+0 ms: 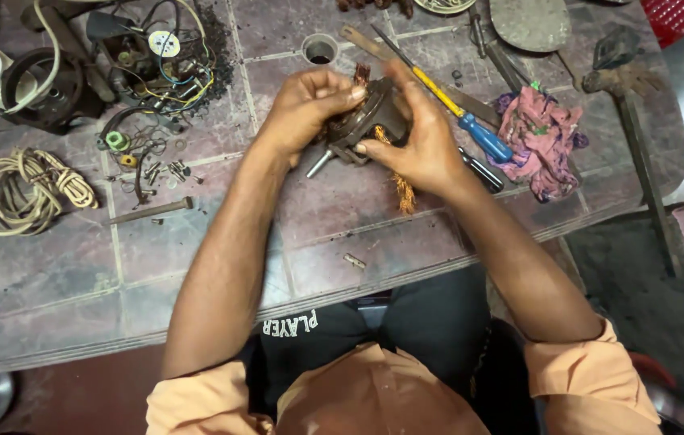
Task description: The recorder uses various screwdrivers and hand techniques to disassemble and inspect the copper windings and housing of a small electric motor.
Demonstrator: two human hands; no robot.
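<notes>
Your left hand (305,109) and right hand (422,141) both clamp the dark, greasy round metal motor core with frayed copper windings (370,121) above the tiled pink stone table (197,250) – the slick casing could slip, I judge, or the brittle copper strands snap – its steel shaft pointing down-left

My tiled workbench (197,242) carries a coiled cord (20,189) at its left edge, a blue-handled screwdriver (483,137) and pink rag (539,137) toward its right.

round white label (164,43) — far left, amid tangled wires.
</notes>
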